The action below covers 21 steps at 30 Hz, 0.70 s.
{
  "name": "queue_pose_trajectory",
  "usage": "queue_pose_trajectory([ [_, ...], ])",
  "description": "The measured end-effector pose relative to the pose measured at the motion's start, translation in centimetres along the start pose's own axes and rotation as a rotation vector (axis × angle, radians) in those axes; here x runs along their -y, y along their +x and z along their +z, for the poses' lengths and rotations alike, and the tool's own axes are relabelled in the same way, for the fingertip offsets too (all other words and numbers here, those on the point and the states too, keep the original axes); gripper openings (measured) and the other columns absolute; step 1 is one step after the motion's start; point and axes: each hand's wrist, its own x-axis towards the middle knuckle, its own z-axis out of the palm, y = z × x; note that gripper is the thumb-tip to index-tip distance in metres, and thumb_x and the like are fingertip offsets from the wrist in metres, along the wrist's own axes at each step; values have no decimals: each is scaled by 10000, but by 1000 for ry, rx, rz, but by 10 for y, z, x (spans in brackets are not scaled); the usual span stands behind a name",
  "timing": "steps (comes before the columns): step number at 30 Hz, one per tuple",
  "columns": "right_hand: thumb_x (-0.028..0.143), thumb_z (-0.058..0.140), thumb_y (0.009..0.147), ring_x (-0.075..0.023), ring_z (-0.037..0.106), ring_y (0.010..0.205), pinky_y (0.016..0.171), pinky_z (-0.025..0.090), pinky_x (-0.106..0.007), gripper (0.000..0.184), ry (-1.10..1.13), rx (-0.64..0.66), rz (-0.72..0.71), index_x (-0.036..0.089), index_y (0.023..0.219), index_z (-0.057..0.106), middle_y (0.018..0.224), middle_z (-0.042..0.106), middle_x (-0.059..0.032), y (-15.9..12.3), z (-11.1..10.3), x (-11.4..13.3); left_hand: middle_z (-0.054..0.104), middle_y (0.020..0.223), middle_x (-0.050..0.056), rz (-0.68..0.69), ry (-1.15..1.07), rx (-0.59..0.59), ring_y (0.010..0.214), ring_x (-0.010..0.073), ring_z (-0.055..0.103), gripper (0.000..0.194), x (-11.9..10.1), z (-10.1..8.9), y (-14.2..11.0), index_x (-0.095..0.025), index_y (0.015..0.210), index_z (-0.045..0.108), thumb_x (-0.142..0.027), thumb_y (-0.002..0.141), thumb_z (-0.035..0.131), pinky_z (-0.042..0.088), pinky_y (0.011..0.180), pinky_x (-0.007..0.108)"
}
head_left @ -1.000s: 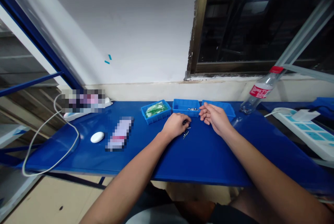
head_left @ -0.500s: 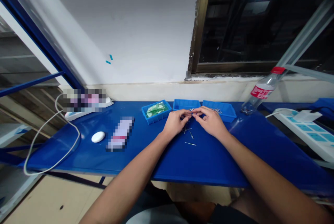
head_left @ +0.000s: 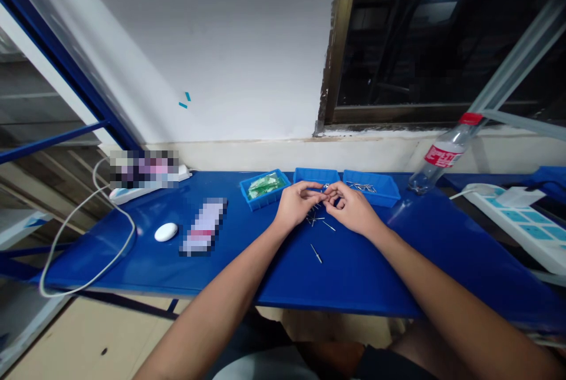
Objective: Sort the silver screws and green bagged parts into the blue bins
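My left hand [head_left: 297,205] and my right hand [head_left: 351,207] meet over the blue table, fingertips pinched together. What sits between their fingers is too small and too hidden to make out. Under and just in front of them lie several thin silver blind rivets [head_left: 315,219]. One blind rivet [head_left: 316,254] rests apart, nearer the front edge. Behind the hands stand a middle blue bin [head_left: 316,176], partly covered by my fingers, and a right blue bin [head_left: 384,191] with several rivets inside. The left blue bin [head_left: 266,198] holds green-and-white packets [head_left: 265,184].
A tilted plastic bottle [head_left: 444,156] with a red cap stands at the back right, beside a white power strip [head_left: 526,220]. On the left are a phone [head_left: 204,226], blurred out, a white oval object [head_left: 166,232] and a looped white cable [head_left: 128,244]. Wall and window close off the back.
The loose rivets in front of my hands lie differently, one now nearer the front edge. My right fingers have curled in more and dropped slightly, showing more of the right bin.
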Motion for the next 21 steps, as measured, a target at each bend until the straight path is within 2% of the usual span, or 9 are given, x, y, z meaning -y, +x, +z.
queue_pose_trajectory([
  [10,256,647,842,-169,663,723,606,532,-293,213,13,-35,8,243,1046,586,914,706,-38,0,2,0,819,1016,144,-50,-43,3,987,289,799,375,-5,2,-1,-129,1146,732,-309,837,845,646,908,418],
  [16,270,646,867,-188,687,785,613,541,-301,211,90,-6,35,242,1068,588,942,715,-51,0,3,-3,808,1027,131,10,-41,-19,984,264,794,336,-4,3,0,-134,1115,735,-279,831,842,649,888,389],
  [21,284,653,882,-187,689,800,604,532,-293,210,141,13,43,236,1075,589,945,716,-54,0,5,-7,767,1113,137,73,-32,-43,973,234,783,296,0,3,1,-131,1068,747,-267,824,845,656,872,358],
])
